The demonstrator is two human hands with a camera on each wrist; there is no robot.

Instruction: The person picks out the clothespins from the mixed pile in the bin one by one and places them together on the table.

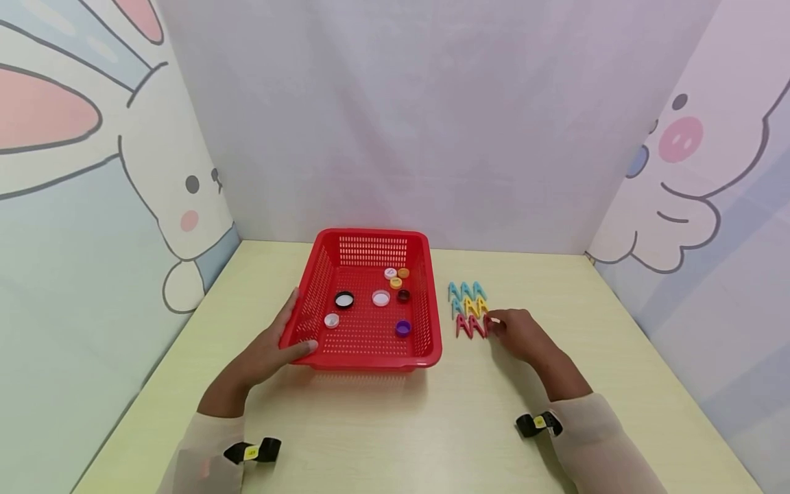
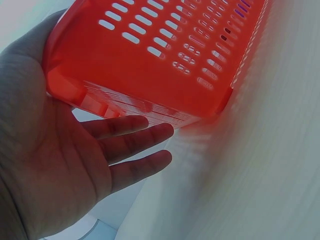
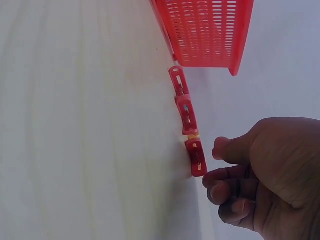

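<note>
My left hand [image 1: 265,353] rests at the near left corner of a red plastic basket [image 1: 376,360], thumb over the front rim and fingers along the outer left side. In the left wrist view, three of its fingers [image 2: 132,142] stretch out straight below the basket's rim. My right hand [image 1: 518,334] is at the rightmost red clothespin [image 3: 197,158]; a fingertip is at its end while the thumb stands apart, the fingers loosely bent. Two more red clothespins [image 1: 461,325] stand beside it. Behind them stand yellow clothespins [image 1: 470,305] and several blue clothespins [image 1: 465,290].
Inside the basket lie several bottle caps, among them a black-rimmed cap [image 1: 344,300], a pink-rimmed cap [image 1: 380,298], a purple cap [image 1: 403,328] and a yellow cap [image 1: 396,283]. A pale wood-grain table [image 1: 370,439] lies beneath, with cloth walls [image 1: 401,137] around it.
</note>
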